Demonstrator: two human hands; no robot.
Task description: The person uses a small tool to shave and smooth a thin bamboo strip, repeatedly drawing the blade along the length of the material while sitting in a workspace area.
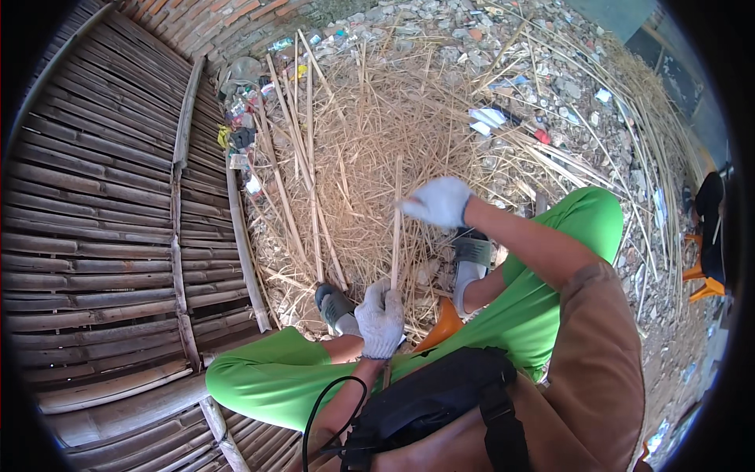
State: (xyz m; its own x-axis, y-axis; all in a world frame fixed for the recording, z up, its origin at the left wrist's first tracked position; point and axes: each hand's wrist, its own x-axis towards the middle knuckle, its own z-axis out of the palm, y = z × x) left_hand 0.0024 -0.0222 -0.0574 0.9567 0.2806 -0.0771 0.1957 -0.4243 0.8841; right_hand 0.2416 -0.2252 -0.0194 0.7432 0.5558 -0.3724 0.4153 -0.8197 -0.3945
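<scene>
My left hand point(381, 318), in a white knitted glove, is closed around the lower part of a pale bamboo strip point(396, 240). The strip points up and away from me, between my feet. At the strip's upper part is my right hand point(437, 201), also gloved in white. Its fingers are curled and their tips meet the strip's edge, slightly blurred. Whatever lies inside that grip is hidden. Beneath both hands spreads a heap of thin bamboo shavings point(370, 134).
Several long bamboo strips point(311, 157) lie left of the heap. A bamboo slat panel point(102, 236) fills the left side; a brick wall point(212, 27) stands behind. Rubble and litter point(566, 86) cover the far right ground. An orange stool point(444, 321) shows between my legs.
</scene>
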